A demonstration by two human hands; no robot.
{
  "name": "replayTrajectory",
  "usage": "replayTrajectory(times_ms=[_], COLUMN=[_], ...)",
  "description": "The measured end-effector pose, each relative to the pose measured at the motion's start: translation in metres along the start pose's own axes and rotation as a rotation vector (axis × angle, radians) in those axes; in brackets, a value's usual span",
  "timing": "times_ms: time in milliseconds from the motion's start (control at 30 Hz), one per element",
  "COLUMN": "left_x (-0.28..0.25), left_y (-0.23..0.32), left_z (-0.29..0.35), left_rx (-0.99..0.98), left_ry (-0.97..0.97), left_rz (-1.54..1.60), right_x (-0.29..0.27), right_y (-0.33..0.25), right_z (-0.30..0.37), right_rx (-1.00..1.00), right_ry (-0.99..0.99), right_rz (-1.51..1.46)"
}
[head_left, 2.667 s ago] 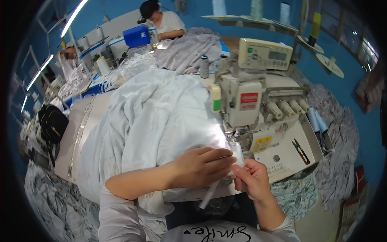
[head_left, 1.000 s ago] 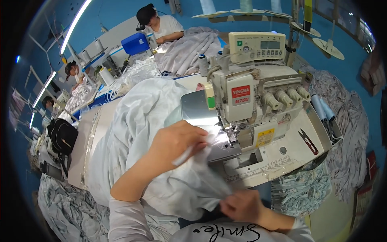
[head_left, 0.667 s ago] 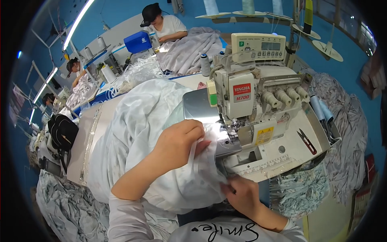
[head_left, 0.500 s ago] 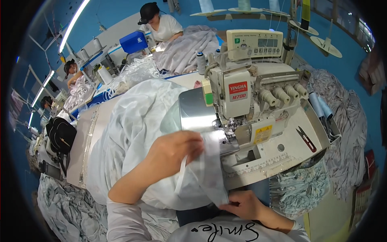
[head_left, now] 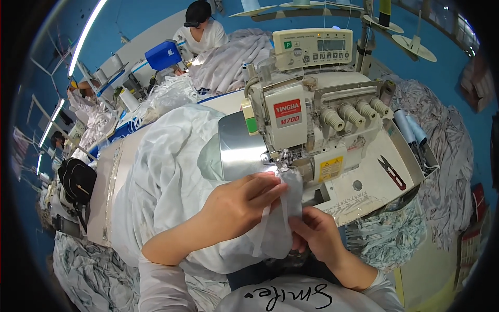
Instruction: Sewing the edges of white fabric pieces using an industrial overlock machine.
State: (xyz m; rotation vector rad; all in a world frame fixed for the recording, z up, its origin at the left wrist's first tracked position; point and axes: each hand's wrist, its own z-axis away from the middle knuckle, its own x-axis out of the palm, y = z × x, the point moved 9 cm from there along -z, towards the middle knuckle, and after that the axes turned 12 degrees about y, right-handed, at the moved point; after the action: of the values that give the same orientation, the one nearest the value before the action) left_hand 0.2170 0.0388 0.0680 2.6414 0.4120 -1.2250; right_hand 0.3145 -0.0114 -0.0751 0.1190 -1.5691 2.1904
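Note:
A large piece of thin white fabric spreads over the table and hangs toward my lap. My left hand pinches its edge just in front of the presser foot of a white overlock sewing machine. From under these fingers a narrow white strip hangs down along the fabric. Lower and to the right, my right hand has its thumb and curled fingers closed at the fabric's hanging side edge. The metal plate left of the foot is partly covered by cloth.
Red-handled thread snips lie on the machine bed's right side. Thread cones stand in a side tray. Crumpled grey cloth is piled at the right, more at the lower left. A black bag sits left; co-workers sit beyond.
My left hand has moved right, bringing the fabric edge up to the presser foot. My right hand has risen closer to the left one. The view has shifted slightly.

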Motion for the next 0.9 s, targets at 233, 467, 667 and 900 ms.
replayTrajectory(times_ms=[233,467,667,900], left_x=[0.005,-0.004,-0.006,-0.003], left_y=[0.003,0.005,-0.015,-0.051], left_z=[0.001,0.002,0.002,-0.004], left_rx=[-0.034,0.064,-0.130,-0.178], left_ry=[0.073,0.196,0.069,0.055], left_rz=[-0.097,-0.029,0.170,0.147], right_x=[-0.007,-0.008,-0.008,0.003], right_y=[-0.005,-0.005,-0.005,-0.020], right_z=[-0.006,-0.008,-0.009,-0.013], right_rx=[-0.093,-0.094,-0.087,-0.081], right_ry=[0.052,0.033,0.009,-0.032], right_rz=[-0.006,-0.017,0.014,0.023])
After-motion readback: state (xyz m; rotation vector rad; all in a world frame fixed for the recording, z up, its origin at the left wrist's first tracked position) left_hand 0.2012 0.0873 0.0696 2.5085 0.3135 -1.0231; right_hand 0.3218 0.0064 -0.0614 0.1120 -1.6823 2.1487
